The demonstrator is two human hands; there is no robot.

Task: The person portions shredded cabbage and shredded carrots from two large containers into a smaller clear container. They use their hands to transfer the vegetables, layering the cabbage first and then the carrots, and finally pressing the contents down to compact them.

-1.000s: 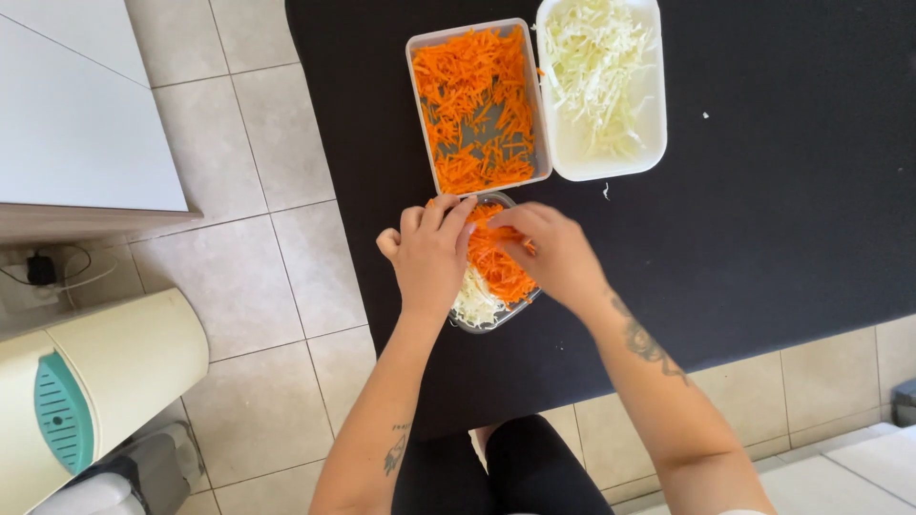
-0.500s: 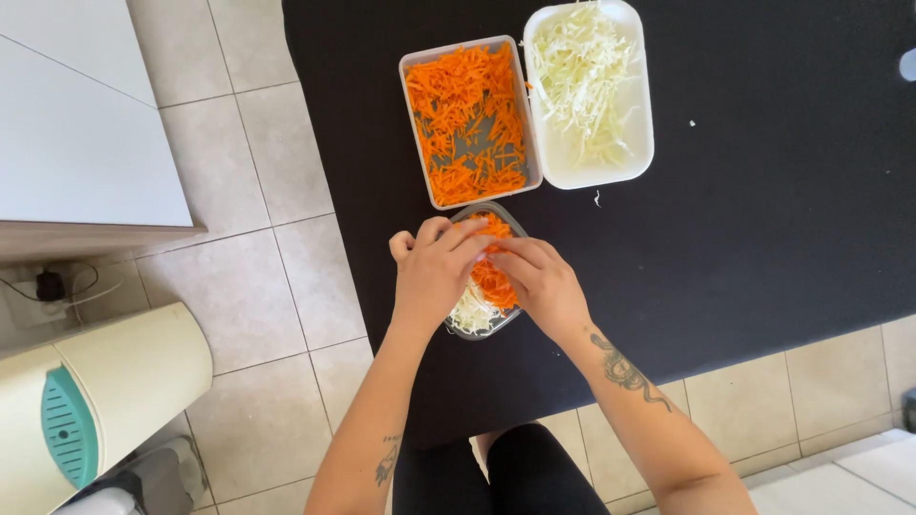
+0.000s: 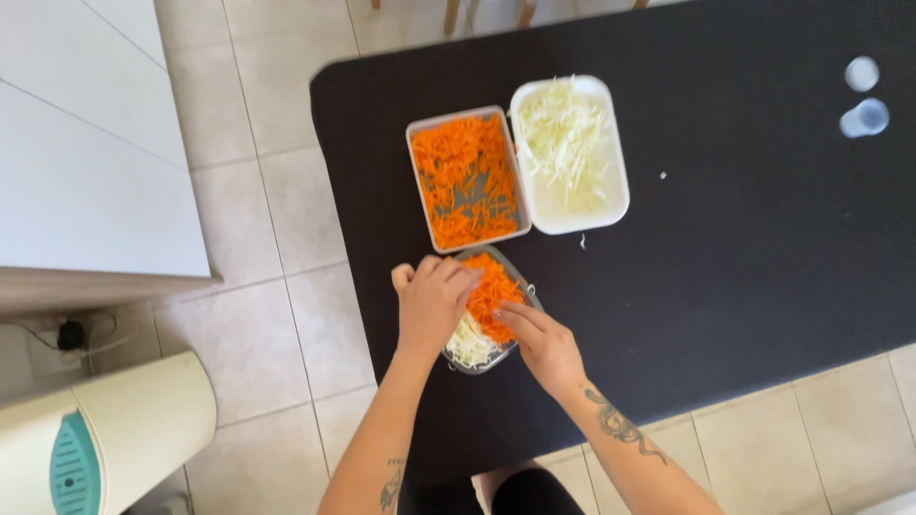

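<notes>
Black table (image 3: 716, 248) holds 3 containers: carrot tray (image 3: 466, 178), cabbage tray (image 3: 571, 153) touching it, small bowl (image 3: 485, 310) near the front edge — grated carrot over cabbage. 2 pale round objects (image 3: 863, 95) far right. Left hand (image 3: 434, 303) and right hand (image 3: 539, 339), both loosely open, press the bowl's filling.

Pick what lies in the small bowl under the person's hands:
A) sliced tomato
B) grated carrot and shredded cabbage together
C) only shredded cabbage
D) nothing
B: the small bowl holds orange grated carrot at the far side and pale shredded cabbage at the near side, with the left hand and right hand on it.
</notes>
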